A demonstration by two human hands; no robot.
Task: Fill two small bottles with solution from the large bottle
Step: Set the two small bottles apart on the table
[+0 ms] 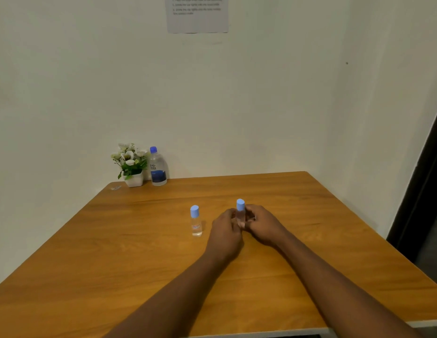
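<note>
- Plain cream wall corner behind a wooden desk (273, 272); a printed sheet (197, 14) is taped high on the wall, text too blurred to read.
- Far left corner: small potted flowers (131, 164) against the wall, decoration only, clear of the work zone.
- Just right of the pot, near it: large bottle (157, 168), upright, blue cap on, parked at the back edge. Judgement: source kept out of the way until the small ones are open.
- Mid-desk, left of the hands: first small bottle (196, 222), upright, pale blue cap on, standing free, untouched. Looks clear; fill level cannot be told.
- Left hand (226, 230): grip curled against the lower body of the second small bottle (240, 212), likely steadying it so it won't spin.
- That bottle stands upright mid-desk between both hands, cap on and poking above the fingers.
- Right hand (260, 224): grip closed round the bottle from the right, fingers near the neck. Judgement: set up to twist the cap off; no pouring has begun.
- Risk: light, narrow bottle, easy to tip, hence the two-hand hold low on the desk.
</note>
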